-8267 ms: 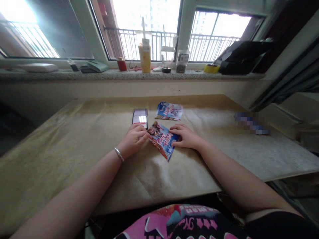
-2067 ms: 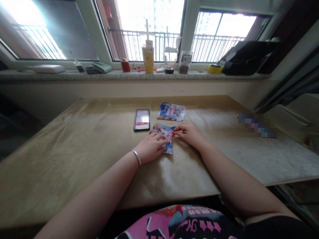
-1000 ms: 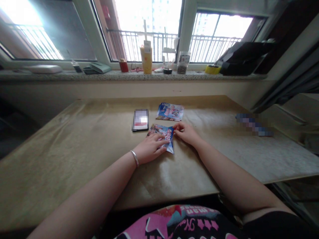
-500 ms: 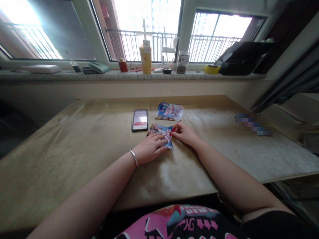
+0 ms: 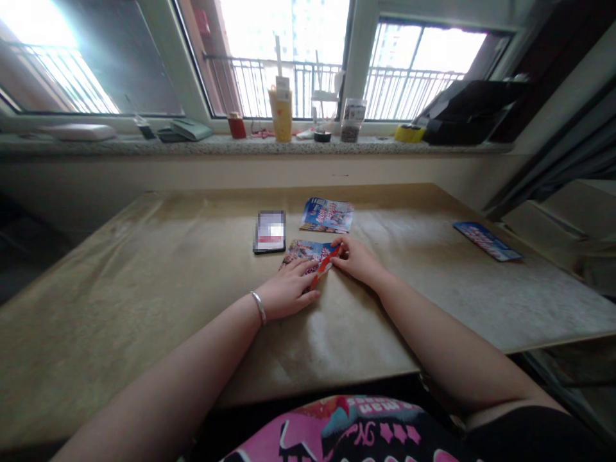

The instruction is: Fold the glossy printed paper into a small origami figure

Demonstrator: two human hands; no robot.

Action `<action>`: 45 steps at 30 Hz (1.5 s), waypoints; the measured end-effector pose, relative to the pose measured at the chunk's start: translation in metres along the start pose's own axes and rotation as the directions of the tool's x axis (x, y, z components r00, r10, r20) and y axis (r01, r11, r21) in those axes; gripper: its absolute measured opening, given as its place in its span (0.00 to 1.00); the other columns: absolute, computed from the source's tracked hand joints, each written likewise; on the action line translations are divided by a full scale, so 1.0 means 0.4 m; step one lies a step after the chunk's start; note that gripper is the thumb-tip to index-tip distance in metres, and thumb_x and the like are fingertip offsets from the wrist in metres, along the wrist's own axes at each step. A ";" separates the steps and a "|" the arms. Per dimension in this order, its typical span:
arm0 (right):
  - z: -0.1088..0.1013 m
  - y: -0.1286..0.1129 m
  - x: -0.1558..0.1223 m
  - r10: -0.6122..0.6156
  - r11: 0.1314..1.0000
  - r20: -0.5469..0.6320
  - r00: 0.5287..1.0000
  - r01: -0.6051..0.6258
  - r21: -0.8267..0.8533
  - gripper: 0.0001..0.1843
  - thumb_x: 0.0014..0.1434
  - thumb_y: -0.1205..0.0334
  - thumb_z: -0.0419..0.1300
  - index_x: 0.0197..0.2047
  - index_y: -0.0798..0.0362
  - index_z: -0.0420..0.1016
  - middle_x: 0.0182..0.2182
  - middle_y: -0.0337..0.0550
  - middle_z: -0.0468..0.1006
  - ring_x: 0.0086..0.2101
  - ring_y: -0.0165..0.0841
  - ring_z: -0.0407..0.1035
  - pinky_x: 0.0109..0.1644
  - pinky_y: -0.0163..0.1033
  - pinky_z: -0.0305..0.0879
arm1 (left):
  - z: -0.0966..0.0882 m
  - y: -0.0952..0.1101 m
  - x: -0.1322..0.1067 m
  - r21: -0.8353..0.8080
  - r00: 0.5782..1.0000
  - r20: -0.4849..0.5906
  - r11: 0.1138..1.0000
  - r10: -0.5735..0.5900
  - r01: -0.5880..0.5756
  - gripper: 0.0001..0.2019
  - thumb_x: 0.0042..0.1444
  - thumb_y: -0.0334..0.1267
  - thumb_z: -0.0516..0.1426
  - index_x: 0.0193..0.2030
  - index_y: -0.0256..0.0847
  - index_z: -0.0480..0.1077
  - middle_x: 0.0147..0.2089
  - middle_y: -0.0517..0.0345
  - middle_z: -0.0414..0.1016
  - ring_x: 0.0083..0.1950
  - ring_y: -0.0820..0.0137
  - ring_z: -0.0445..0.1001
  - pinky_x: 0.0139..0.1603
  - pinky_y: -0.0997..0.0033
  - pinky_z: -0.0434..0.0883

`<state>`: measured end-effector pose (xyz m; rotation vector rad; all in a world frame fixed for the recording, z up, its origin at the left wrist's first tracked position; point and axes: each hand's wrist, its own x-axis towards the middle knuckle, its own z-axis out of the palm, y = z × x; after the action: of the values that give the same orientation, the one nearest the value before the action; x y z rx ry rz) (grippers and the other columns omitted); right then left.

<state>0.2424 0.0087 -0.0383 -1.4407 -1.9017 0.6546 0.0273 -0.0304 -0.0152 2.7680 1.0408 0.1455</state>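
Smooth blue-and-red paper sheet [image 5: 308,250] under left fingers [image 5: 301,271], softly glossy tan table cover [image 5: 192,256] (plastic-looking) around them, shiny round silver metal bangle [image 5: 260,308] behind.

Blue leaflet [image 5: 308,248] with orange-red underside [image 5: 323,269]

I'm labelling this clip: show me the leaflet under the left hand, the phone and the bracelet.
Leaflet [image 5: 310,249]: head view, its uncovered printed face.
Phone [image 5: 270,232]: head view, middle of its screen.
Bracelet [image 5: 260,305]: head view, middle of its silver band.

Bright windows [image 5: 312,32] above speckled sill [image 5: 192,149]; pale wall [image 5: 240,170]; tan-covered table [image 5: 144,289].
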 end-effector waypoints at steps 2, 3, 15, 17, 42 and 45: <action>0.000 0.000 -0.001 0.016 1.000 -0.009 1.000 -0.016 0.015 0.15 0.48 0.66 0.61 0.41 0.52 0.66 0.23 0.31 0.69 0.24 0.28 0.66 0.32 0.34 0.61 | 0.003 -0.001 -0.003 0.005 1.000 -0.007 1.000 0.006 -0.006 0.24 0.59 0.47 0.51 0.61 0.40 0.62 0.67 0.46 0.53 0.68 0.53 0.49 0.67 0.49 0.49; 0.000 0.000 -0.001 0.025 0.999 -0.017 1.000 -0.025 0.028 0.16 0.48 0.66 0.61 0.42 0.52 0.65 0.23 0.31 0.69 0.25 0.28 0.66 0.32 0.34 0.61 | 0.003 -0.002 -0.004 0.000 1.000 -0.006 1.000 0.005 -0.005 0.25 0.59 0.47 0.51 0.61 0.41 0.62 0.67 0.47 0.53 0.68 0.53 0.48 0.66 0.48 0.49; -0.007 0.011 0.003 0.004 0.981 0.037 0.999 -0.011 0.193 0.20 0.50 0.67 0.60 0.47 0.53 0.64 0.24 0.33 0.74 0.27 0.29 0.70 0.37 0.36 0.65 | 0.003 -0.004 -0.007 -0.005 1.000 0.020 1.000 0.016 -0.016 0.22 0.60 0.49 0.50 0.61 0.56 0.61 0.69 0.54 0.50 0.69 0.54 0.47 0.66 0.46 0.48; -0.004 0.013 0.003 -0.021 0.979 0.031 0.999 0.014 0.202 0.20 0.49 0.67 0.61 0.47 0.52 0.64 0.25 0.33 0.73 0.27 0.28 0.69 0.36 0.35 0.65 | 0.004 -0.002 -0.008 0.001 1.000 0.018 1.000 0.014 -0.014 0.22 0.60 0.49 0.51 0.61 0.55 0.61 0.69 0.53 0.50 0.69 0.53 0.47 0.66 0.46 0.49; 0.006 0.014 0.003 -0.033 0.990 -0.026 0.999 0.037 0.138 0.19 0.49 0.64 0.60 0.46 0.51 0.63 0.24 0.31 0.69 0.26 0.27 0.66 0.34 0.35 0.64 | -0.016 0.000 -0.003 -0.195 0.982 -0.066 0.963 0.175 -0.185 0.11 0.59 0.45 0.54 0.41 0.52 0.78 0.50 0.56 0.71 0.60 0.59 0.60 0.65 0.53 0.53; 0.006 0.015 0.004 -0.039 0.992 -0.032 0.999 0.043 0.120 0.18 0.50 0.62 0.59 0.46 0.51 0.64 0.24 0.32 0.69 0.26 0.27 0.66 0.34 0.35 0.65 | -0.014 0.000 -0.001 -0.231 0.985 -0.070 0.958 0.157 -0.169 0.11 0.59 0.45 0.54 0.39 0.49 0.78 0.49 0.55 0.71 0.58 0.61 0.62 0.65 0.54 0.53</action>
<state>0.2438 0.0118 -0.0439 -1.3253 -1.8317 0.7119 0.0260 -0.0299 -0.0096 2.6400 0.7482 0.3408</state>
